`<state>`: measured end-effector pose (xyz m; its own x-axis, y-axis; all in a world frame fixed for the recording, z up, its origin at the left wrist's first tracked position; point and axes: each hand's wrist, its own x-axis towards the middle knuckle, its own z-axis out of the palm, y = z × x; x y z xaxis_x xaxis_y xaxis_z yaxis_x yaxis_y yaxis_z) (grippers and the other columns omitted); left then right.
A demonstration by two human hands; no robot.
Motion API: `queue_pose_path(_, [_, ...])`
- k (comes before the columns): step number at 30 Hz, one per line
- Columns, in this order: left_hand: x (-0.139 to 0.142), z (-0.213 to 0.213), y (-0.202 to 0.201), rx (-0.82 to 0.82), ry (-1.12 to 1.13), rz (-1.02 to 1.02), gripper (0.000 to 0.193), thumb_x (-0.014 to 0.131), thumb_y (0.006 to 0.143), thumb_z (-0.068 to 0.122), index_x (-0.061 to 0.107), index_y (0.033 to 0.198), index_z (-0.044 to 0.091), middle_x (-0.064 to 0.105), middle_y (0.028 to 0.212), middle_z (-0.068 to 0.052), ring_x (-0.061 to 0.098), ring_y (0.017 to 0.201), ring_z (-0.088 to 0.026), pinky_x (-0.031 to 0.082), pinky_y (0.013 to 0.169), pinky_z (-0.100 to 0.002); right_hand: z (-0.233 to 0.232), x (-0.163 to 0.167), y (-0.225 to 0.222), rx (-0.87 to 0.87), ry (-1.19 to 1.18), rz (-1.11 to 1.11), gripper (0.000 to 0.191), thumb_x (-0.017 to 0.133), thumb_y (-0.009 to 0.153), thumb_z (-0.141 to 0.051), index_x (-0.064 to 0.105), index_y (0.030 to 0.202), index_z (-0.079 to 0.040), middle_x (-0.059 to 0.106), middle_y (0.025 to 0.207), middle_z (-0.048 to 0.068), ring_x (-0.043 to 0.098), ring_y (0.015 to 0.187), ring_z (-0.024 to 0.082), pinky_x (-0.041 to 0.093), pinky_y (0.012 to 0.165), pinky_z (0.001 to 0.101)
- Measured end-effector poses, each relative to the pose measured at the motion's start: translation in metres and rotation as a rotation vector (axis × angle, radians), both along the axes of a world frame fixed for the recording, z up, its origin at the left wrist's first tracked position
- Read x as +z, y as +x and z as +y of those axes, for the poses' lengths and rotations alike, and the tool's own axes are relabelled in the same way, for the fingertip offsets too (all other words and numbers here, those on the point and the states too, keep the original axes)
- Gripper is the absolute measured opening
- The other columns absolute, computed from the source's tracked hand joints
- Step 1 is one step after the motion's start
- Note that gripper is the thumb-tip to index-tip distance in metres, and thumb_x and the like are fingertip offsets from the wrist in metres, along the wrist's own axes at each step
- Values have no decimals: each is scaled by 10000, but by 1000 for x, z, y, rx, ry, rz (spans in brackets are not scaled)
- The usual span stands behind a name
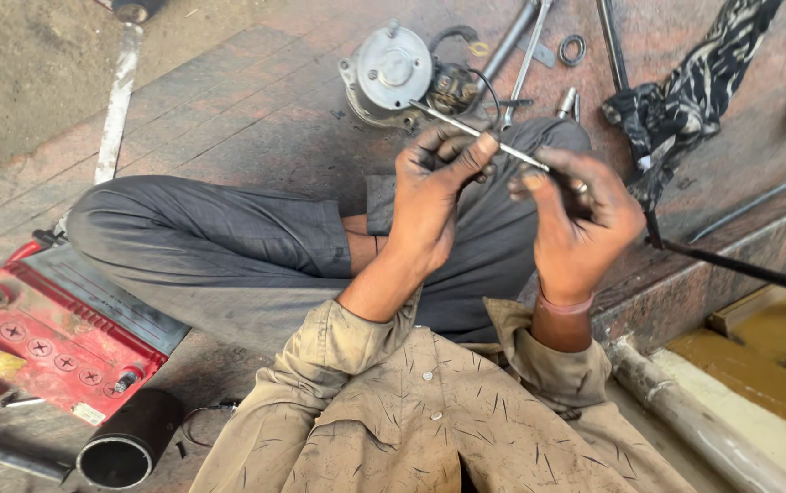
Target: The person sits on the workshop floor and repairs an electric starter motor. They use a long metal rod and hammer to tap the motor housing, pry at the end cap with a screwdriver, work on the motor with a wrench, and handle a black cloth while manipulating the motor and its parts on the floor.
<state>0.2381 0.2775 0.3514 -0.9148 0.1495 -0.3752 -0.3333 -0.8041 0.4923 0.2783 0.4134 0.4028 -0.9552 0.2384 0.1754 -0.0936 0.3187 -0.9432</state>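
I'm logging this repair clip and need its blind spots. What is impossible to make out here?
Head view only:
- Thin rod: its near end is hidden in the right hand.
- Left hand: palm faces away.
- Red battery: cut off by the left edge.
- Metal pipe: runs off the bottom edge.

L hand raised at centre, palm toward body, fingers curled, thumb and forefinger pinched, forearm running down to 7 o'clock. R hand just beside it at 3 o'clock, back to camera, fingers bent closed, wrist band showing. Legs crossed.
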Motion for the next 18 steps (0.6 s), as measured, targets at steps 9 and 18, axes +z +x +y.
queue_pose_path(9, [-9,-21,-11,-50,237,-113,201,773,968,163,678,1087,33,718,961,-61,662,848,-119,535,781,-277,-36,29,-38,120,175,77,150,778,1076,60,706,1207,55,700,1054,121,757,872,159,607,723,228])
queue_pose_path(18, [-17,-62,-2,-297,-24,-73,249,791,868,63,702,1099,34,730,1001,-36,677,904,-129,556,804,-289,-67,60,-86,370,527,298,258,845,979,70,750,1200,-23,710,1077,116,704,908,192,559,753,264])
